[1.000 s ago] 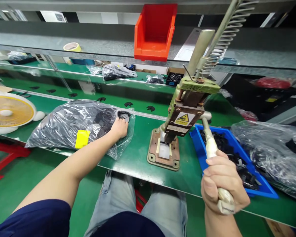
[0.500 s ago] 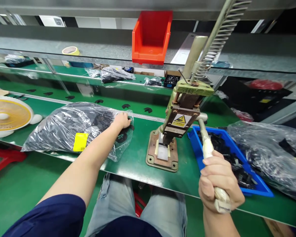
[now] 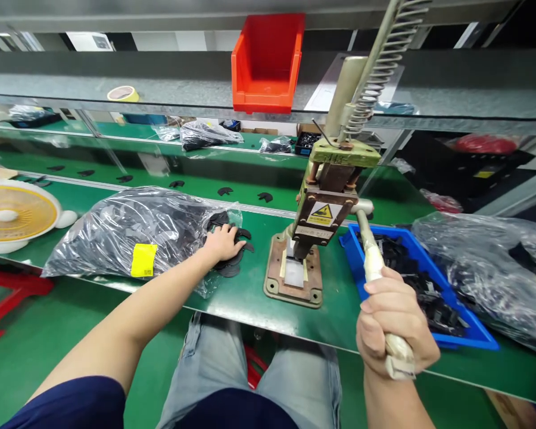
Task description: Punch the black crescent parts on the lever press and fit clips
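My left hand (image 3: 224, 242) lies with fingers spread over a pile of flat black curved parts (image 3: 229, 266). These parts spill from the mouth of a clear plastic bag (image 3: 116, 223) with a yellow label. My right hand (image 3: 397, 319) is wrapped round the taped lever (image 3: 373, 256) of a green hand press (image 3: 324, 208). The press leans over its base plate (image 3: 272, 289), where a light metal block (image 3: 294, 273) sits under the ram. Whether a part lies under the ram I cannot make out.
A blue tray (image 3: 482, 339) of small black pieces stands right of the press, beside another plastic bag (image 3: 504, 286). Several black parts (image 3: 265, 196) lie along the belt (image 3: 196, 179) behind. A fan (image 3: 18, 211) is at left; a red bin (image 3: 265, 98) is above.
My left hand has drawn back slightly toward me, and more black parts now show outside the bag's mouth under spread fingers. My right hand keeps its grip on the lever.
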`<state>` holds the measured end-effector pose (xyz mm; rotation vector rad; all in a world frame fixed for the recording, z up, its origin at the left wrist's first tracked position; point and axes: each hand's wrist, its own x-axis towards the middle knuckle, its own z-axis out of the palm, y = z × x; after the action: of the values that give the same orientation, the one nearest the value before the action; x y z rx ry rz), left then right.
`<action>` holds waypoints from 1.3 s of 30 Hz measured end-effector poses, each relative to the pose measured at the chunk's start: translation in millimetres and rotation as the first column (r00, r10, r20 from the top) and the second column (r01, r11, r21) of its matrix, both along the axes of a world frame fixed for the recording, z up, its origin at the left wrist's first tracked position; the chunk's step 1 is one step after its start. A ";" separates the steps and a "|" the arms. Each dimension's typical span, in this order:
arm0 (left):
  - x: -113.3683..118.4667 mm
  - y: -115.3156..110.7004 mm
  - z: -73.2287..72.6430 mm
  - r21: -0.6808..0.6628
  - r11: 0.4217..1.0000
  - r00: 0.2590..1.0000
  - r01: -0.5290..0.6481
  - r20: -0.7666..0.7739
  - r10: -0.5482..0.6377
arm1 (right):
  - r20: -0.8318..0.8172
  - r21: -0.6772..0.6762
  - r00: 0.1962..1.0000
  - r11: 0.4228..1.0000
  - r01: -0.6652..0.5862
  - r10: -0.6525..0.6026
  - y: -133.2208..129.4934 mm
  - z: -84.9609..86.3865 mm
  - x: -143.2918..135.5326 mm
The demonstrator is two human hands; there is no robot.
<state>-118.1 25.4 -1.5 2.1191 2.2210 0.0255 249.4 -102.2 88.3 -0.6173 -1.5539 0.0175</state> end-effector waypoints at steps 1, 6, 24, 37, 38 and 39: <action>7.1 -5.8 -2.2 0.021 0.999 1.000 0.026 0.017 -0.026 | -0.007 0.012 1.000 1.000 -0.006 0.006 -0.1 0.3 -0.1; 30.9 -18.2 -6.7 0.117 0.988 0.987 0.100 0.112 -0.114 | 0.014 0.029 0.999 0.999 -0.033 0.032 -1.2 3.6 0.4; 4.3 -147.9 0.0 0.230 0.904 0.930 0.361 -0.012 -0.368 | -0.072 0.041 0.997 0.999 -0.029 0.031 -0.4 4.7 -8.6; 28.4 -154.9 -1.3 0.285 0.813 0.846 0.508 0.016 -0.534 | -0.061 0.054 0.998 0.998 -0.029 0.033 0.0 3.8 -6.8; 28.5 -161.8 -3.5 0.287 0.808 0.836 0.515 0.040 -0.547 | -0.061 0.050 0.998 0.998 -0.027 0.030 0.0 3.9 -6.9; 28.2 -168.5 -6.4 0.288 0.803 0.825 0.523 0.065 -0.561 | -0.062 0.047 0.998 0.999 -0.025 0.028 -0.1 4.0 -7.1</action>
<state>-89.9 -143.1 -7.9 2.7141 1.5181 0.4463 242.3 -102.2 92.3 -0.5548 -1.4979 0.0211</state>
